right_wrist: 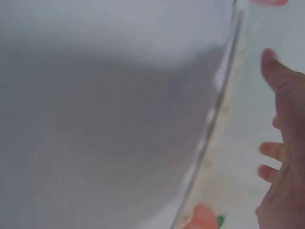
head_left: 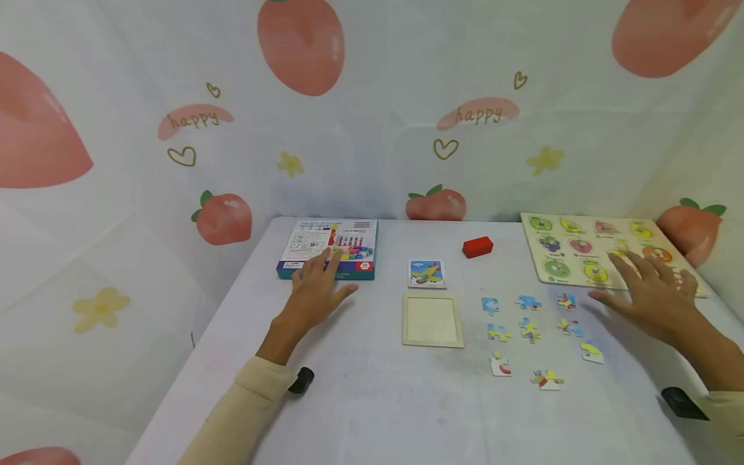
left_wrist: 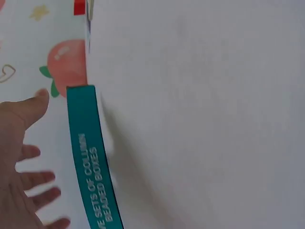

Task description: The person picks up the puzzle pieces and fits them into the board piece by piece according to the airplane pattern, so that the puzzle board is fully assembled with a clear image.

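Observation:
In the head view my left hand (head_left: 314, 287) reaches over the near edge of a teal and white bead box (head_left: 308, 242), thumb spread, holding nothing. The left wrist view shows that hand (left_wrist: 19, 167) beside the box's teal side (left_wrist: 90, 152); whether it touches is unclear. My right hand (head_left: 653, 297), fingers spread, is over the near right part of a wooden fruit peg board (head_left: 558, 248). Several jigsaw pieces (head_left: 529, 329) with blue, yellow and red print lie loose left of it. Between the hands are a square wooden puzzle tray (head_left: 433, 320) and an airplane picture card (head_left: 427, 274).
A red block (head_left: 478, 247) lies behind the pieces, left of the peg board. All of this stands on a white-covered table (head_left: 372, 400). A peach-printed cloth (head_left: 372, 129) hangs behind the table and along its left side.

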Tool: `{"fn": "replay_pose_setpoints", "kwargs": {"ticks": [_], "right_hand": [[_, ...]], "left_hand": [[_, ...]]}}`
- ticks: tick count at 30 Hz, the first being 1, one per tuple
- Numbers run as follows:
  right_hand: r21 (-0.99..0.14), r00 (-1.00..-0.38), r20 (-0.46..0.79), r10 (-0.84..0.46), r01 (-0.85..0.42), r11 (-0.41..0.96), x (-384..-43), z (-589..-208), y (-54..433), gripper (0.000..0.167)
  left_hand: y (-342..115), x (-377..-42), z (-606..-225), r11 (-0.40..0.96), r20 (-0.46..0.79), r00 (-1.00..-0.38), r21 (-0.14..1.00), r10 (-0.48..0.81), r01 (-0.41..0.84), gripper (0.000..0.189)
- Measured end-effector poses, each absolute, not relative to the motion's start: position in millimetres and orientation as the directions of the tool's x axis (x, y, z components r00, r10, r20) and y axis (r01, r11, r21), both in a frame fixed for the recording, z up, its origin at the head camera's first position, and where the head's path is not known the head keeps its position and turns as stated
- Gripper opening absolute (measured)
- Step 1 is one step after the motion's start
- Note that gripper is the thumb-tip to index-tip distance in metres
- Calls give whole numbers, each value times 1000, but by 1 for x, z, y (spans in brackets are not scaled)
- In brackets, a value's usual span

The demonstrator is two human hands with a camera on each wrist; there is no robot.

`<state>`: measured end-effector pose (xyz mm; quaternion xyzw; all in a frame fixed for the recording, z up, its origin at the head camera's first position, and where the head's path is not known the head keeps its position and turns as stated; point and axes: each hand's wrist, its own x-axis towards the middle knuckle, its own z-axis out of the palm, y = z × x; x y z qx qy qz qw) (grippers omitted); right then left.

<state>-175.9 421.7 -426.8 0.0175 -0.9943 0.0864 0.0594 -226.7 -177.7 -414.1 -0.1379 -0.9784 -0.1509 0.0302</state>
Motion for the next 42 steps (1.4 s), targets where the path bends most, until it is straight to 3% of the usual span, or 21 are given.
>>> {"fn": "replay_pose_setpoints", "kwargs": {"ticks": [4, 11, 15, 22, 42], "right_hand": [[-177, -986, 121, -111, -131, 975, -178, -418, 392, 92], [-245, -977, 51, -208, -214, 946, -184, -404, 334, 86], [-289, -967, 15, -255, -249, 924, -186, -405, 303, 83], [-380, -932, -3, -363, -335, 862, -192, -408, 267, 59], [-433, -943, -64, -328, -270, 860, -197, -418, 253, 30]], "left_hand": [[-163, -223, -411, 850, 116, -926, 369, 360, 377, 75], [-127, -214, -407, 786, -100, -871, 489, 480, 377, 80], [-110, -213, -412, 784, -169, -839, 486, 517, 386, 88], [-94, -207, -417, 792, -222, -814, 464, 537, 396, 95], [-93, -198, -416, 800, -205, -816, 424, 541, 424, 92]]}}
